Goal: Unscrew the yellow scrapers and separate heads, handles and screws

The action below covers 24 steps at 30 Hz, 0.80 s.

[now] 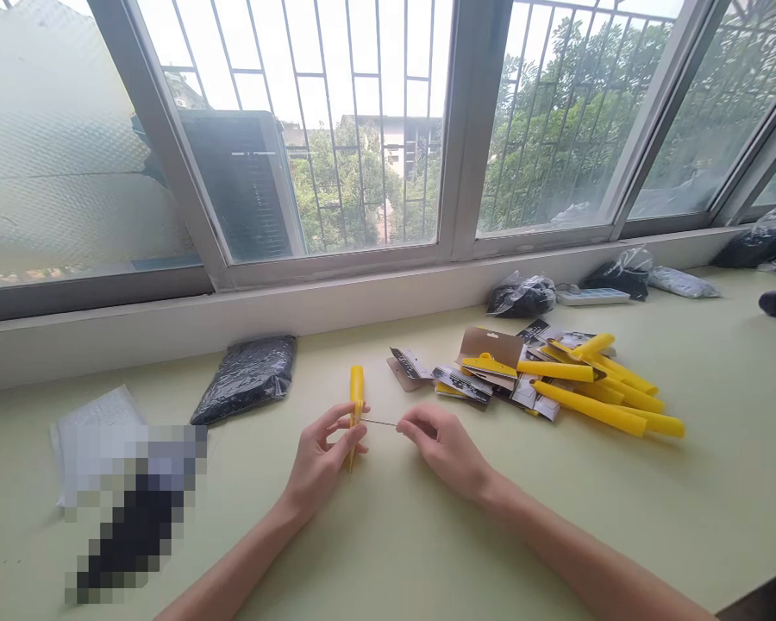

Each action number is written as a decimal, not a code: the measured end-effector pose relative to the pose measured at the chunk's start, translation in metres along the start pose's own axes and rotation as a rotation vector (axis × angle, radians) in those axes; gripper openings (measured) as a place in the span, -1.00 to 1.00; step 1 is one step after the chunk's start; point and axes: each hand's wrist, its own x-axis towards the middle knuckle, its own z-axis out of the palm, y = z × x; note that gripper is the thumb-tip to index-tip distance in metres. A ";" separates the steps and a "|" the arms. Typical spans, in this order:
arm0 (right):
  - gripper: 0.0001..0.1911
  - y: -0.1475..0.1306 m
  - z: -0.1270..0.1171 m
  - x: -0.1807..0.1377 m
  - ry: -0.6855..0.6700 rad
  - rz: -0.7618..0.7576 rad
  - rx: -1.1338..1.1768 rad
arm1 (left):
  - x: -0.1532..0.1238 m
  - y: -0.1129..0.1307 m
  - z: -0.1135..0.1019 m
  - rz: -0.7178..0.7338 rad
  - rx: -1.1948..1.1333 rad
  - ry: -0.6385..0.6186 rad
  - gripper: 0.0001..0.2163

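Note:
My left hand [320, 457] is closed round a yellow handle-shaped tool [356, 392], holding it upright above the pale green table [394, 535]. A thin dark strand [380, 423], like a wire or tie, runs from the tool to my right hand [443, 444], which pinches its other end between thumb and fingers. Both hands are close together near the table's middle.
A heap of several yellow tools [595, 388] and printed backing cards [485, 366] lies to the right. A black bag of small parts [249, 375] and a white padded envelope [97, 431] lie to the left. More black bags [523, 295] sit along the window sill.

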 end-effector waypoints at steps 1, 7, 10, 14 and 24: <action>-0.76 0.001 0.001 0.000 0.012 -0.006 0.011 | 0.000 0.000 0.000 0.000 -0.001 0.000 -0.67; -0.81 0.004 0.006 0.000 0.061 -0.002 0.031 | 0.001 0.001 0.000 -0.006 -0.004 0.010 -0.68; -0.67 0.004 0.004 0.001 0.019 0.003 -0.028 | 0.002 0.000 0.000 -0.006 -0.007 0.008 -0.67; -0.66 0.003 0.002 0.001 0.008 -0.007 -0.020 | 0.001 0.000 0.001 0.001 -0.006 0.002 -0.67; -0.62 0.000 0.003 0.000 0.008 0.011 -0.031 | 0.000 0.001 0.000 -0.011 -0.008 0.019 -0.68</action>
